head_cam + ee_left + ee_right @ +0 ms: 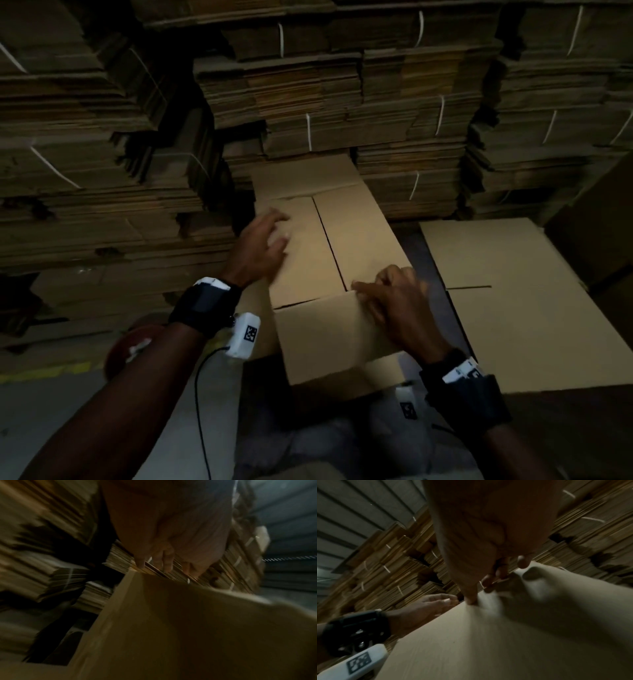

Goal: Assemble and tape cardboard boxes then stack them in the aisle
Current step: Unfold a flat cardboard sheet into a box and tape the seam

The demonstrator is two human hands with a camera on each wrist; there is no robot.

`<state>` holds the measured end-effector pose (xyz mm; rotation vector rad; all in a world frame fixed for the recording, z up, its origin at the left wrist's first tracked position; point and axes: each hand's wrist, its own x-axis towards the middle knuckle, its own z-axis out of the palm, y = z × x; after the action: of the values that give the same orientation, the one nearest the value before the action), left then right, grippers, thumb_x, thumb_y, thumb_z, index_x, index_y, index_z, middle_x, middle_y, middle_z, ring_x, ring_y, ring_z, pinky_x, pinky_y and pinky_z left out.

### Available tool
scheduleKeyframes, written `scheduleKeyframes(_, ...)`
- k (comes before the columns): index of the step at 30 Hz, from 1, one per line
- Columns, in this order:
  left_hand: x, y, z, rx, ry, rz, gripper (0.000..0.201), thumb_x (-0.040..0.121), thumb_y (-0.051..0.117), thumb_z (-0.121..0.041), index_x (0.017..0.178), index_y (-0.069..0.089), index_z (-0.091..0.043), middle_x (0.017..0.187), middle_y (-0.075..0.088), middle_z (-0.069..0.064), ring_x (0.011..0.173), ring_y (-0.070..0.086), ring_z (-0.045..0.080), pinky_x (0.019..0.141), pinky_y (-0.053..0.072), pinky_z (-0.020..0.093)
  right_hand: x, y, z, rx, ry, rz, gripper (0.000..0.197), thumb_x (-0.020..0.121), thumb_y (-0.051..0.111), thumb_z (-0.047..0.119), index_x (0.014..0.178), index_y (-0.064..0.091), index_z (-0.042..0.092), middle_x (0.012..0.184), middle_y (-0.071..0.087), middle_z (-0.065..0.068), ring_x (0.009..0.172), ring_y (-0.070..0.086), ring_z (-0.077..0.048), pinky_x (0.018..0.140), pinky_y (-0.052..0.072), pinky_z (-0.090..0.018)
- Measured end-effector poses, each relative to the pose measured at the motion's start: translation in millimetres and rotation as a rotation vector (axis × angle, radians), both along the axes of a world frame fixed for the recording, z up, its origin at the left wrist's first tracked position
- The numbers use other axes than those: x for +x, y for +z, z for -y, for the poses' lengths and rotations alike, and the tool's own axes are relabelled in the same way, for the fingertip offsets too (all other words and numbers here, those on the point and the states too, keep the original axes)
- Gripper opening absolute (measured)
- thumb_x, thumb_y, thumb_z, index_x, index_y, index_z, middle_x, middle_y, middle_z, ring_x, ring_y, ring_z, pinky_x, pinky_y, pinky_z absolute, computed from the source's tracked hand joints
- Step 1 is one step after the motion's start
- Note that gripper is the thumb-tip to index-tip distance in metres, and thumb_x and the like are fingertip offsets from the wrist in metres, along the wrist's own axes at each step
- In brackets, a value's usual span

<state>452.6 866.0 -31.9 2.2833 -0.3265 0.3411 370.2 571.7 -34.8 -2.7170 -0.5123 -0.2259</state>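
The red tape roll (132, 346) lies on the floor at far left. The left hand (263, 246), fingers spread flat, presses the box (329, 260) standing ahead. The right hand (394, 301) pinches a flap edge with thumb and curled fingers. Light, stiff cardboard, probably; best held at edges and folds. A flat sheet (507, 301) lies right.
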Motion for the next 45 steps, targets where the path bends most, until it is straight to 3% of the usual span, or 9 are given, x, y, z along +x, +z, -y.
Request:
scheduleKeyframes(8,-29.0,16.5,44.1,0.746,-0.342,-0.045,0.064,0.090,0.014,-0.076,0.132,0.056,-0.050,0.162,0.027,-0.004,0.149,0.013,0.027,0.114,0.014,0.060,33.8,34.9,0.3,-0.151,0.076,-0.229,0.073,0.083,0.068,0.066,0.148,0.041,0.048,0.154,0.034,0.004,0.141,0.021,-0.022,0.101,0.023,-0.044)
scheduleKeyframes(20,-35.7,56.0,29.2,0.503,-0.237,0.106,0.053,0.098,0.028,-0.060,0.119,0.068,-0.033,0.150,0.046,-0.006,0.143,0.023,0.018,0.106,0.023,0.050,54.7,47.6,-33.7,-0.373,0.276,-0.336,0.043,0.105,0.028,0.059,0.142,0.048,0.048,0.168,0.007,0.001,0.151,0.000,-0.027,0.114,0.011,-0.055)
scheduleKeyframes(28,-48.4,84.5,-4.2,0.324,0.004,0.362,0.049,0.104,0.037,-0.048,0.104,0.074,-0.017,0.122,0.068,0.000,0.119,0.057,0.021,0.090,0.047,0.048,62.9,84.6,-14.2,0.107,0.285,-0.033,0.018,0.095,0.062,0.036,0.103,0.073,0.024,0.146,0.051,0.000,0.135,0.038,-0.023,0.102,0.035,-0.041)
scheduleKeyframes(31,-59.6,94.6,-20.0,0.399,0.231,0.383,0.057,0.104,0.037,-0.049,0.084,0.074,-0.011,0.097,0.071,0.006,0.094,0.063,0.024,0.075,0.050,0.044,71.1,103.6,15.3,0.101,0.274,0.129,0.028,0.091,0.053,0.026,0.108,0.074,0.020,0.135,0.062,-0.002,0.133,0.046,-0.029,0.105,0.040,-0.047)
scheduleKeyframes(33,-68.0,96.1,-29.5,0.535,0.399,0.287,0.063,0.102,0.032,-0.052,0.073,0.072,-0.011,0.099,0.071,0.009,0.098,0.061,0.027,0.077,0.050,0.045,72.2,115.4,34.2,-0.065,0.159,0.182,0.031,0.090,0.051,0.026,0.113,0.072,0.022,0.131,0.066,-0.001,0.137,0.045,-0.031,0.105,0.039,-0.058)
scheduleKeyframes(36,-78.3,94.2,-25.6,0.779,0.543,-0.035,0.067,0.099,0.032,-0.060,0.081,0.074,-0.011,0.140,0.057,0.013,0.136,0.041,0.035,0.104,0.035,0.058,65.4,121.9,49.1,-0.426,-0.103,0.104,0.033,0.094,0.054,0.036,0.122,0.067,0.025,0.138,0.061,-0.003,0.148,0.029,-0.026,0.111,0.024,-0.061)
scheduleKeyframes(39,-75.5,73.3,-19.0,0.863,0.347,-0.434,0.089,0.084,0.023,-0.088,0.110,0.071,-0.018,0.167,0.015,0.010,0.154,-0.002,0.033,0.117,0.002,0.069,67.9,104.8,52.4,-0.596,-0.209,-0.278,0.090,0.076,0.049,0.085,0.147,0.045,0.030,0.157,0.038,-0.007,0.151,0.018,-0.030,0.115,0.017,-0.067)
scheduleKeyframes(42,-71.7,38.2,-18.2,0.634,0.102,-0.752,0.145,0.042,0.034,-0.110,0.158,0.021,-0.025,0.167,-0.016,0.011,0.153,-0.017,0.034,0.119,0.000,0.067,68.3,74.8,48.8,-0.467,-0.157,-0.660,0.155,0.035,0.054,0.104,0.162,0.004,0.030,0.169,0.006,-0.012,0.155,0.009,-0.036,0.120,0.020,-0.061)
scheduleKeyframes(45,-75.8,6.6,-15.7,0.392,0.055,-0.742,0.163,0.032,0.057,-0.103,0.158,-0.017,-0.030,0.166,-0.023,0.008,0.153,-0.018,0.030,0.124,0.005,0.055,61.5,48.4,45.5,-0.201,-0.074,-0.704,0.160,0.038,0.076,0.089,0.162,-0.002,0.026,0.168,0.013,-0.013,0.152,0.022,-0.034,0.119,0.032,-0.049)
